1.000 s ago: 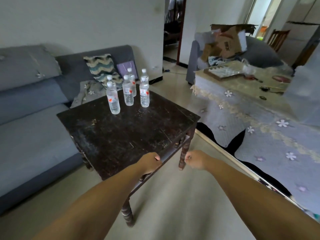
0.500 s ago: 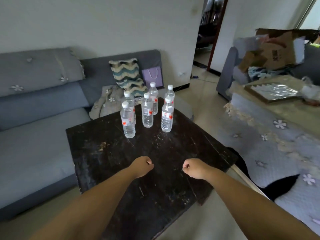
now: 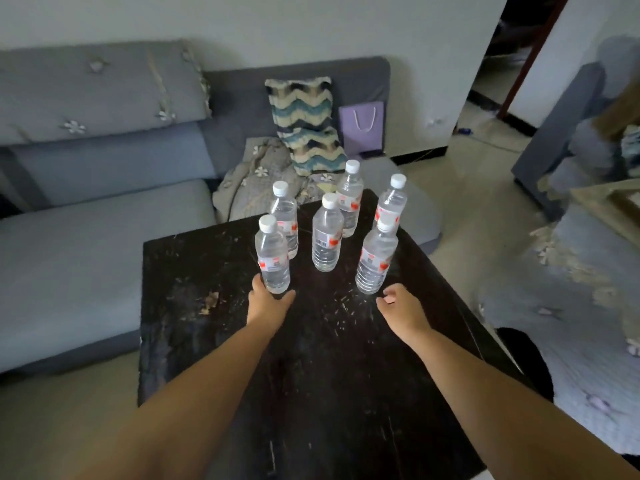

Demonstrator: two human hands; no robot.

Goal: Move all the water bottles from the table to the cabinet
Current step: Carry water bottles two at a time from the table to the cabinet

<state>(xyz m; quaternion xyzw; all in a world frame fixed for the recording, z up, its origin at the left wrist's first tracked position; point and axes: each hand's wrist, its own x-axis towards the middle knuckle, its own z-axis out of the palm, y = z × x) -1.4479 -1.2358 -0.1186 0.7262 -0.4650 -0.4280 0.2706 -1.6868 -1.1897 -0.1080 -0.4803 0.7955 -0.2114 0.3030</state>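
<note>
Several clear water bottles with white caps and red-marked labels stand in a cluster at the far end of the dark wooden table (image 3: 214, 341). My left hand (image 3: 268, 304) is open at the foot of the front left bottle (image 3: 273, 261), thumb on its left side and fingers curving round its right; the bottle still stands on the table. My right hand (image 3: 398, 306) hovers open, fingers loosely curled, just short of the front right bottle (image 3: 375, 261). The middle bottle (image 3: 327, 237) stands between them, with three more behind. No cabinet is in view.
A grey sofa (image 3: 86, 237) runs along the table's left and far sides, with a zigzag cushion (image 3: 304, 123) and a purple paper bag (image 3: 362, 129) on it. A floral cloth-covered surface (image 3: 588, 306) lies to the right. A doorway (image 3: 491, 81) opens at the back right.
I have come closer to the table. Both hands, fists before, have opened and reached forward to the front bottles; the left now touches the front left bottle.
</note>
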